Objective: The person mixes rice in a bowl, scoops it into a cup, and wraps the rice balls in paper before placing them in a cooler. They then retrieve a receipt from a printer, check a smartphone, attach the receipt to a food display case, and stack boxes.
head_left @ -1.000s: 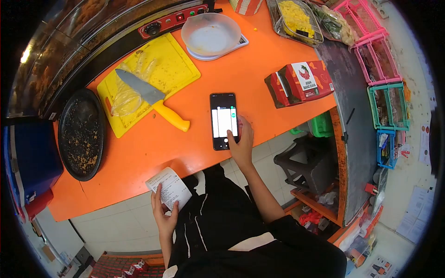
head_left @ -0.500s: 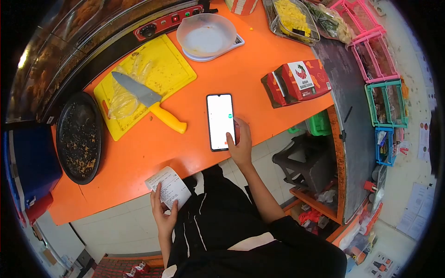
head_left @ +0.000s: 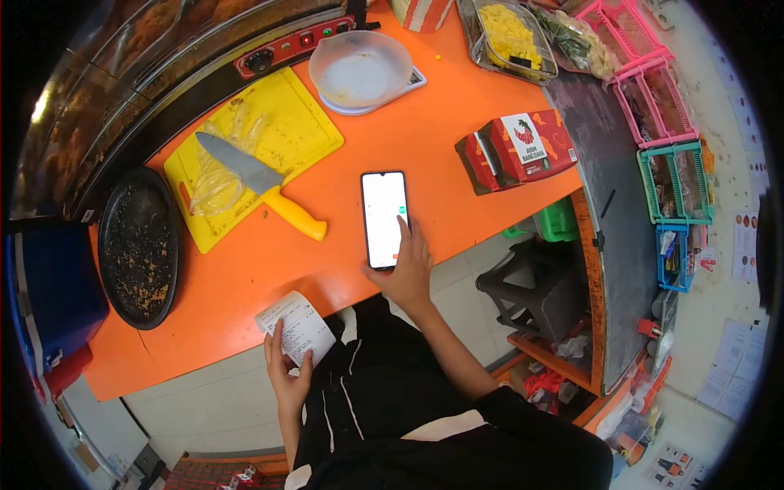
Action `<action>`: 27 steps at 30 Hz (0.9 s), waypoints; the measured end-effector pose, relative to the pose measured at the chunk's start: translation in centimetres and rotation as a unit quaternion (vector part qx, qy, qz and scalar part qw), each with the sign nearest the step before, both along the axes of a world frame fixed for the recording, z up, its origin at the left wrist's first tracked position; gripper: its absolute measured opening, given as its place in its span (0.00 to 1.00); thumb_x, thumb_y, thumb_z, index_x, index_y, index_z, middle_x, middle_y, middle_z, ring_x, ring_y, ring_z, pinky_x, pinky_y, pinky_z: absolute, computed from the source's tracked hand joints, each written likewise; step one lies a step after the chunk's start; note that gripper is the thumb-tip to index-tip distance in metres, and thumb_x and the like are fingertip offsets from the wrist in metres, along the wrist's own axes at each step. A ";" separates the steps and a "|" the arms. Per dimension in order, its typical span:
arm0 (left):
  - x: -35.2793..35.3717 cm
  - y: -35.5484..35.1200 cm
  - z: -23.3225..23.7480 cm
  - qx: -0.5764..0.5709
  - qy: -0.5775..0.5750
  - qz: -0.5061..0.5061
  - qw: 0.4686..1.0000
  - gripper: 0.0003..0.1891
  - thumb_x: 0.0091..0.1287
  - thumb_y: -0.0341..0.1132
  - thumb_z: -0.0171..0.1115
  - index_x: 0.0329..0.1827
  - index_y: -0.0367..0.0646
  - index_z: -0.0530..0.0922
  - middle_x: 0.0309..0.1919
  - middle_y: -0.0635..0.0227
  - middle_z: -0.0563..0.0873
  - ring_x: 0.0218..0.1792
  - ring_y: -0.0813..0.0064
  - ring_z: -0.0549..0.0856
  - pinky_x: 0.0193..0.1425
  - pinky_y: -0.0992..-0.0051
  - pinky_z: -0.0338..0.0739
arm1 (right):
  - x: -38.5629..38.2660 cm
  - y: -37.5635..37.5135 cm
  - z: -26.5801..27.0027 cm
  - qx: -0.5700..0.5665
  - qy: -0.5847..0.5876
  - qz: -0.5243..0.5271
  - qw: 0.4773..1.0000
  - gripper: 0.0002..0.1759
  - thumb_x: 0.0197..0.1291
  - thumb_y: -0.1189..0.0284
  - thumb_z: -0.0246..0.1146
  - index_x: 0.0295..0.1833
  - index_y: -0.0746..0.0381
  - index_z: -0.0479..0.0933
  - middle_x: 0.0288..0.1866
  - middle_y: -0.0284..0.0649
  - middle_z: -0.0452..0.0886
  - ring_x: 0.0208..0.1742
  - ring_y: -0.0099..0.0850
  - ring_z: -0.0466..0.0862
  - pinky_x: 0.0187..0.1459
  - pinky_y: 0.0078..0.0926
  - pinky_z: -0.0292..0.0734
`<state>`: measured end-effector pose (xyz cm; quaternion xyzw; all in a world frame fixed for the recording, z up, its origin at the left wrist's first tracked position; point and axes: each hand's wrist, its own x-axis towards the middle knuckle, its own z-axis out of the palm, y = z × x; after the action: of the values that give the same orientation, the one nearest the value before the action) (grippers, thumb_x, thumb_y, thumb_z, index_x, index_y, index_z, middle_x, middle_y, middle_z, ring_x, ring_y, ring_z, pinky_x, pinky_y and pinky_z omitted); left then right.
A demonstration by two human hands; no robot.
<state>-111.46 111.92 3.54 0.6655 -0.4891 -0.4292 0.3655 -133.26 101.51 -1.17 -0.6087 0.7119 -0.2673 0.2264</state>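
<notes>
A printed receipt (head_left: 298, 328) with a curled top edge is pinched in my left hand (head_left: 287, 377), at the front edge of the orange table. My right hand (head_left: 410, 273) is over the lower right of a smartphone (head_left: 384, 208) lying face up. Its index finger touches the lit, mostly white screen near a green spot, while the thumb rests by the phone's lower left corner. The fingers are apart. Left of the phone, a yellow-handled knife (head_left: 294, 214) lies across a yellow cutting board (head_left: 306, 122) with a crumpled clear plastic bag (head_left: 216, 184).
A black oval plate (head_left: 139, 253) with crumbs sits at left. Behind are a translucent bowl (head_left: 359, 69) on a white scale and a warmer's control panel (head_left: 294, 49). At right stand a red food box (head_left: 523, 147), a tub of yellow pieces (head_left: 510, 37) and coloured baskets (head_left: 674, 184).
My right hand has shifted left and down around the phone's lower end. Its index finger now reaches up the screen, and its thumb has moved to the lower left corner. My left hand stays put.
</notes>
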 end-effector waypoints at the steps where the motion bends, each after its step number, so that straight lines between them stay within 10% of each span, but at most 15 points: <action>1: 0.0 -0.1 0.0 -0.001 0.001 0.001 1.000 0.33 0.49 0.18 0.58 0.62 0.41 0.62 0.53 0.56 0.65 0.47 0.69 0.76 0.36 0.81 0.77 | 0.4 0.1 0.3 0.033 0.043 -0.008 0.998 0.47 0.37 0.64 0.69 0.65 0.59 0.52 0.63 0.52 0.54 0.62 0.49 0.58 0.56 0.49 0.55; 7: -0.2 -1.1 2.5 -0.058 0.058 0.032 0.996 0.36 0.48 0.18 0.58 0.63 0.39 0.58 0.56 0.58 0.62 0.49 0.68 0.75 0.43 0.79 0.76 | 2.2 1.9 2.3 0.050 0.114 0.017 0.992 0.48 0.41 0.62 0.67 0.66 0.58 0.49 0.64 0.55 0.50 0.64 0.48 0.56 0.58 0.48 0.53; 10: 0.6 -0.8 3.4 -0.080 0.149 0.023 0.985 0.36 0.47 0.18 0.57 0.63 0.36 0.57 0.58 0.58 0.60 0.50 0.68 0.75 0.48 0.76 0.75 | 5.4 3.5 4.2 0.051 -0.198 0.190 0.960 0.40 0.50 0.65 0.63 0.65 0.58 0.50 0.58 0.53 0.60 0.58 0.39 0.66 0.55 0.37 0.62; 12: 1.7 -0.8 3.8 -0.096 0.198 0.007 0.976 0.36 0.47 0.18 0.57 0.63 0.35 0.56 0.58 0.57 0.60 0.51 0.68 0.74 0.50 0.75 0.74 | 8.1 3.4 6.7 0.298 -0.667 0.112 0.674 0.31 0.57 0.73 0.57 0.64 0.59 0.52 0.51 0.49 0.66 0.52 0.29 0.71 0.52 0.26 0.67; 19: 4.6 -2.5 7.3 -0.151 0.204 0.069 0.965 0.39 0.51 0.18 0.57 0.66 0.38 0.46 0.55 0.55 0.70 0.48 0.68 0.77 0.49 0.74 0.74 | 15.7 -3.3 11.9 0.050 -0.558 0.321 0.764 0.23 0.53 0.83 0.56 0.56 0.64 0.63 0.48 0.40 0.70 0.53 0.25 0.69 0.53 0.23 0.66; 27: 18.5 -14.4 17.3 -0.326 0.159 0.065 0.929 0.17 0.57 0.23 0.58 0.49 0.32 0.68 0.42 0.64 0.79 0.41 0.80 0.79 0.45 0.82 0.73 | 28.2 -16.7 32.0 -0.332 -0.328 0.480 0.743 0.23 0.47 0.83 0.58 0.53 0.62 0.71 0.49 0.45 0.75 0.49 0.33 0.76 0.50 0.26 0.69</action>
<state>-92.96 97.56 20.80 0.4628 -0.4930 -0.3217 0.6628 -105.11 84.81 30.87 -0.7811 0.0738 -0.5262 0.3278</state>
